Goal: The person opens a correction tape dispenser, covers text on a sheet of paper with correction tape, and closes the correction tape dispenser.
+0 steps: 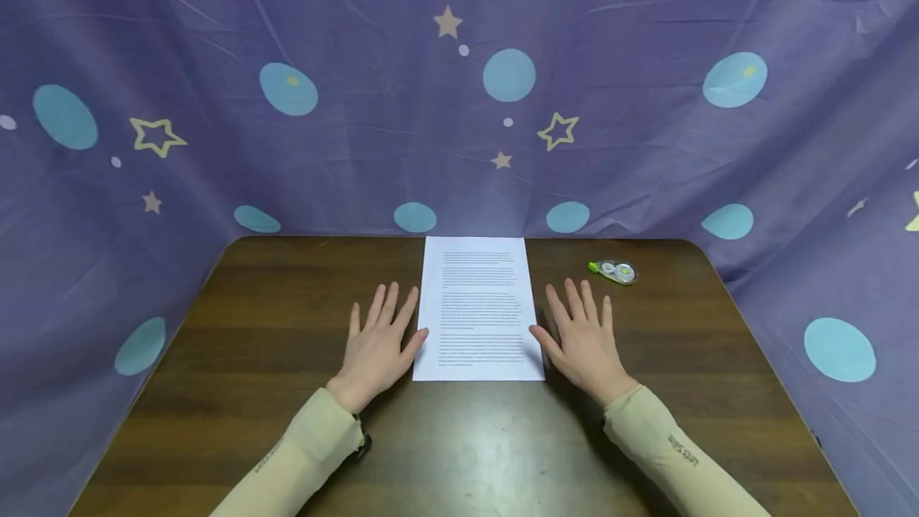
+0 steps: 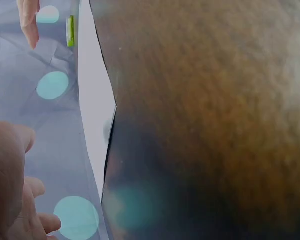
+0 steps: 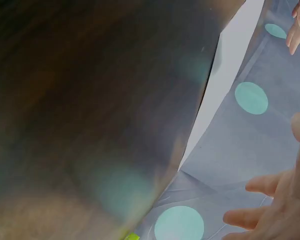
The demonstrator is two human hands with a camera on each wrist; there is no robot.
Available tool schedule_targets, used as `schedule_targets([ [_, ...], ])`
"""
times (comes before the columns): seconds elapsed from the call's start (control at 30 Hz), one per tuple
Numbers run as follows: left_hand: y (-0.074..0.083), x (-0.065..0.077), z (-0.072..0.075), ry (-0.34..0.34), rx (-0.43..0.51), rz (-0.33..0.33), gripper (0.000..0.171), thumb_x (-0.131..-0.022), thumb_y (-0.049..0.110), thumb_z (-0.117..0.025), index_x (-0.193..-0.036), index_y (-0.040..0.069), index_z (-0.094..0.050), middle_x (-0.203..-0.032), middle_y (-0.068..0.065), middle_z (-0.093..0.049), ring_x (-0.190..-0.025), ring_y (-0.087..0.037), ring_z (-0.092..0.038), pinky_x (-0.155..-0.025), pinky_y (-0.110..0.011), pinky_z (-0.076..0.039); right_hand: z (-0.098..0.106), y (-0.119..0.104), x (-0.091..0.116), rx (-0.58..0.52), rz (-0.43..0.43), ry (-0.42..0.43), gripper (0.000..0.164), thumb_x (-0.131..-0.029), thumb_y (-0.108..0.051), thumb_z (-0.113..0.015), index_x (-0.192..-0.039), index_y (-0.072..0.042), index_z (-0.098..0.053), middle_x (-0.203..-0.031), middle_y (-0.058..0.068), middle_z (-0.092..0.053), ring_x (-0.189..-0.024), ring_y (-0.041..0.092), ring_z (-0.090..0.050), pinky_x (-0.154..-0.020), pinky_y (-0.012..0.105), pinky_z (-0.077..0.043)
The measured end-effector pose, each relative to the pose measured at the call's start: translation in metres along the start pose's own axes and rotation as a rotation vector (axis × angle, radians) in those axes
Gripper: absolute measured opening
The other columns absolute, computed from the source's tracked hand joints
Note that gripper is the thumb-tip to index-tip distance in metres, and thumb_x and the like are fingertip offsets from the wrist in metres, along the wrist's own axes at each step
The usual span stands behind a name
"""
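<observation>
A printed sheet of paper [image 1: 477, 309] lies flat at the far middle of the table, its text lines running across. On its left side is my left hand [image 1: 380, 345], palm down with fingers spread and the thumb tip at the sheet's left edge. My right hand [image 1: 585, 341] mirrors it on the other side, fingers spread, thumb tip by the right edge. Beyond the right fingertips lies a clear correction tape dispenser [image 1: 616, 271] with a green tip. In the left wrist view the paper [image 2: 94, 85] appears as a thin white strip beyond the left hand [image 2: 15, 195].
The brown wooden table [image 1: 273, 325] has rounded far corners. A purple curtain [image 1: 359, 142] with blue dots and stars hangs close behind its far edge and along both sides. Light-coloured sleeves [image 1: 309, 437] cover both forearms.
</observation>
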State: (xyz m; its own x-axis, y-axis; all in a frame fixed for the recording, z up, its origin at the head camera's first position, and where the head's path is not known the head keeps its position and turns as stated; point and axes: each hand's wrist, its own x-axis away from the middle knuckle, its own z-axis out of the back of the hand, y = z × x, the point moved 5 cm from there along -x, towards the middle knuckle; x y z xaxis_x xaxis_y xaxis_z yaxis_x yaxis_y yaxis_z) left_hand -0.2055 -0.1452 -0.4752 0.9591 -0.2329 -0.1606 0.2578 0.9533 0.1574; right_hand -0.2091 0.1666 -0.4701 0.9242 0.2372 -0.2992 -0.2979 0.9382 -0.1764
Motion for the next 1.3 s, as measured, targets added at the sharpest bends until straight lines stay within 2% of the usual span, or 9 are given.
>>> schedule_targets([
  [0.3,-0.002,0.001,-0.007,-0.007,-0.008,-0.007,0.067,-0.094,0.060,-0.032,-0.151,0.027,-0.019,-0.156,-0.011,-0.016,-0.144,-0.029,-0.007,-0.106,-0.064,-0.011,-0.009,0.008,-0.002,-0.014,0.006,-0.046,0.072,-0.091,-0.061,-0.042,-0.145,-0.014,-0.036,-0.149,0.021,-0.028,-0.140,0.041,-0.014,-0.105,0.066,-0.007],
  [0.57,-0.003,0.003,-0.002,-0.012,-0.001,-0.005,0.066,-0.094,0.059,-0.034,-0.150,0.027,-0.021,-0.155,-0.012,-0.016,-0.143,-0.029,-0.009,-0.106,-0.064,-0.013,-0.009,0.023,-0.013,-0.048,-0.029,-0.138,0.066,-0.093,-0.052,-0.048,-0.141,-0.008,-0.041,-0.144,0.025,-0.033,-0.136,0.045,-0.020,-0.103,0.068,-0.010],
  [0.7,-0.005,0.004,-0.001,-0.022,0.009,0.001,0.066,-0.094,0.060,-0.032,-0.150,0.027,-0.020,-0.155,-0.013,-0.018,-0.143,-0.030,-0.010,-0.106,-0.063,-0.014,-0.002,0.039,-0.029,-0.018,-0.025,-0.143,0.057,-0.092,-0.043,-0.055,-0.132,-0.003,-0.049,-0.131,0.025,-0.048,-0.125,0.044,-0.038,-0.098,0.064,-0.027],
  [0.8,-0.006,0.005,0.000,-0.030,0.015,0.008,0.066,-0.094,0.059,-0.033,-0.150,0.026,-0.021,-0.154,-0.014,-0.020,-0.143,-0.031,-0.011,-0.106,-0.063,-0.014,0.005,0.055,-0.044,0.000,-0.006,-0.132,0.048,-0.091,-0.036,-0.059,-0.122,0.000,-0.055,-0.115,0.025,-0.057,-0.108,0.043,-0.053,-0.085,0.059,-0.042],
  [0.87,-0.007,0.006,0.001,-0.029,0.014,0.009,0.066,-0.095,0.059,-0.033,-0.150,0.026,-0.022,-0.154,-0.014,-0.020,-0.142,-0.031,-0.012,-0.106,-0.063,-0.014,0.009,0.066,-0.055,0.003,-0.009,-0.139,0.044,-0.090,-0.032,-0.061,-0.118,0.002,-0.056,-0.109,0.025,-0.060,-0.099,0.042,-0.057,-0.076,0.056,-0.047],
  [0.97,-0.007,0.007,0.002,-0.023,0.010,0.006,0.065,-0.095,0.059,-0.033,-0.150,0.026,-0.023,-0.154,-0.014,-0.020,-0.143,-0.031,-0.012,-0.106,-0.063,-0.014,0.012,0.085,-0.068,0.009,-0.040,-0.184,0.040,-0.089,-0.028,-0.063,-0.114,0.002,-0.057,-0.103,0.025,-0.060,-0.092,0.043,-0.059,-0.068,0.055,-0.049],
  [1.07,-0.007,0.007,0.002,-0.021,0.008,0.000,0.065,-0.095,0.058,-0.034,-0.150,0.025,-0.023,-0.154,-0.014,-0.020,-0.143,-0.031,-0.011,-0.106,-0.062,-0.014,0.010,0.103,-0.077,0.034,-0.080,-0.251,0.040,-0.088,-0.027,-0.065,-0.115,0.001,-0.056,-0.100,0.024,-0.056,-0.091,0.045,-0.056,-0.066,0.055,-0.048],
  [1.3,-0.009,0.009,0.003,-0.011,0.009,0.000,0.065,-0.094,0.058,-0.035,-0.149,0.025,-0.025,-0.154,-0.014,-0.021,-0.143,-0.031,-0.012,-0.106,-0.062,-0.015,0.005,0.130,-0.090,0.070,-0.139,-0.370,0.054,-0.084,-0.026,-0.068,-0.125,0.003,-0.048,-0.110,0.031,-0.048,-0.099,0.050,-0.049,-0.069,0.059,-0.045],
])
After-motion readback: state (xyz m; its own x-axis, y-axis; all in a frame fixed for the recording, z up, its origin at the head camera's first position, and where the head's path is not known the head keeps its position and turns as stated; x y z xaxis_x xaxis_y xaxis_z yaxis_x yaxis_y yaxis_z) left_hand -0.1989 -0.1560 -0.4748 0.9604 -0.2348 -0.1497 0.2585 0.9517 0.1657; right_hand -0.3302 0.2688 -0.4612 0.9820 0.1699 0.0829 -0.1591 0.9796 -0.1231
